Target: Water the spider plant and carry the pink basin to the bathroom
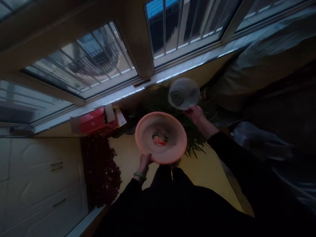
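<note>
The left hand [144, 162] grips the near-left rim of a pink basin [172, 133], which lies just above and beyond the fingers, tilted so its inside shows. The right hand [196, 115] pinches the lower edge of a translucent container [190, 89], which extends beyond the fingertips toward the window. Basin and container are apart, both over green leaves [195, 147] near the yellow floor [204, 167].

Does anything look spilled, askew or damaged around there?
One thing: the dark-red patch beside the white cabinets has a ragged edge, as if loosely scattered; it's too dim to tell what it is. I see no damage on the pink basin in the left hand or the clear container in the right hand.
</note>
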A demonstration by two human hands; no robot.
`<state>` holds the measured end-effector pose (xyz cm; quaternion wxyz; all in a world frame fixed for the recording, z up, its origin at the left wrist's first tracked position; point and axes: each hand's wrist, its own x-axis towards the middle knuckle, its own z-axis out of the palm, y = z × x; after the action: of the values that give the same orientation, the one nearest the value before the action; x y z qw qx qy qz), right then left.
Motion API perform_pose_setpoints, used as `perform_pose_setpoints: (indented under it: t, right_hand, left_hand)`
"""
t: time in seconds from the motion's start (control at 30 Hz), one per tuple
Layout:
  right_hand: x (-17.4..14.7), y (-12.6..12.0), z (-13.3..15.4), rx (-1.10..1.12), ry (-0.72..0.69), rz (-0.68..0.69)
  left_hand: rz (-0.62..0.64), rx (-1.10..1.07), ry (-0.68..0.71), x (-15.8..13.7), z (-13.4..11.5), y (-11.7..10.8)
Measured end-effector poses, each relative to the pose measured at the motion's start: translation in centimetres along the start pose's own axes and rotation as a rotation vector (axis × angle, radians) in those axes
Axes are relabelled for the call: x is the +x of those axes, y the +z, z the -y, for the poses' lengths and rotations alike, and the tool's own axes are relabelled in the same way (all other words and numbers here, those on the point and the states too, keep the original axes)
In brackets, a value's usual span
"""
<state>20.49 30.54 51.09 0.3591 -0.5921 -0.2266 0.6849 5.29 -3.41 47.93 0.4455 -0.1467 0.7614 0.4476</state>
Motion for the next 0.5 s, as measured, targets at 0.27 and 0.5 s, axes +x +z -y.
perform_pose_setpoints:
  t: [0.27, 0.5]
  right_hand:
    - [12.3, 12.9, 3.0, -0.118, 0.066, -0.028]
    - [20.3, 19.0, 3.2, -0.220, 0.037, -0.050]
  left_hand:
    - [-0.027, 0.030, -0.080, 0.3, -0.7, -1.0]
    - [-0.112, 0.033, -0.143, -0.8, -0.7, -0.6]
